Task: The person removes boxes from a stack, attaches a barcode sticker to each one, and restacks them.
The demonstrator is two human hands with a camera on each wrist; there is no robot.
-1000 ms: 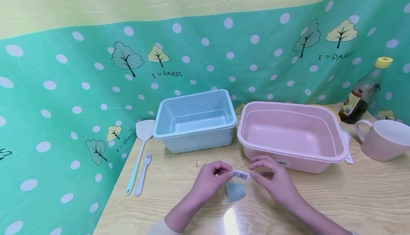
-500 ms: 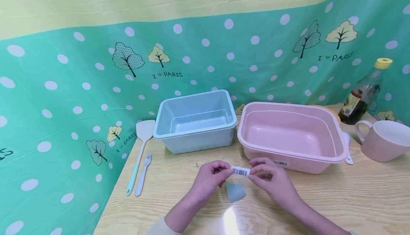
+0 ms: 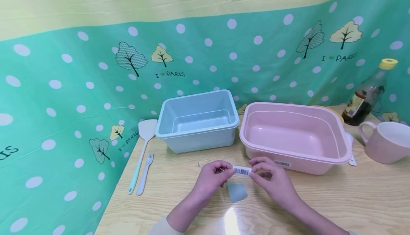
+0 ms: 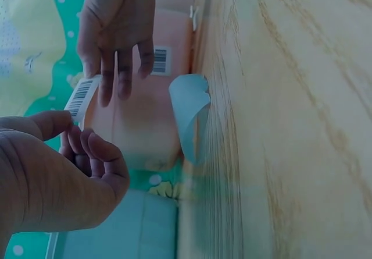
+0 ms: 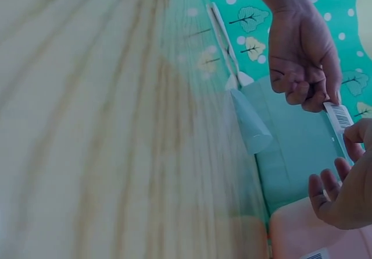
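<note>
A small white barcode sticker (image 3: 242,171) is stretched between both hands above the table. My left hand (image 3: 210,178) pinches its left end between thumb and forefinger, the other fingers curled in. At the right end, my right hand (image 3: 272,178) pinches it with thumb and forefinger; in the left wrist view, that hand's other fingers hang fairly straight. A curled piece of pale blue-green paper (image 3: 237,192) lies on the wood just below the sticker. Behind the hands stand a light blue plastic bin (image 3: 201,140) and a pink plastic bin (image 3: 288,156), which bears its own barcode label (image 3: 283,164).
A white-headed spatula (image 3: 147,130) and a pale fork (image 3: 146,174) lie at the left. On the right are a pink mug (image 3: 387,144) and a dark sauce bottle (image 3: 362,103). A patterned green curtain (image 3: 217,57) hangs behind the table (image 3: 173,199).
The sticker has turned so its barcode faces the head camera more squarely, held at both ends. The hands have barely shifted. The head view has moved slightly.
</note>
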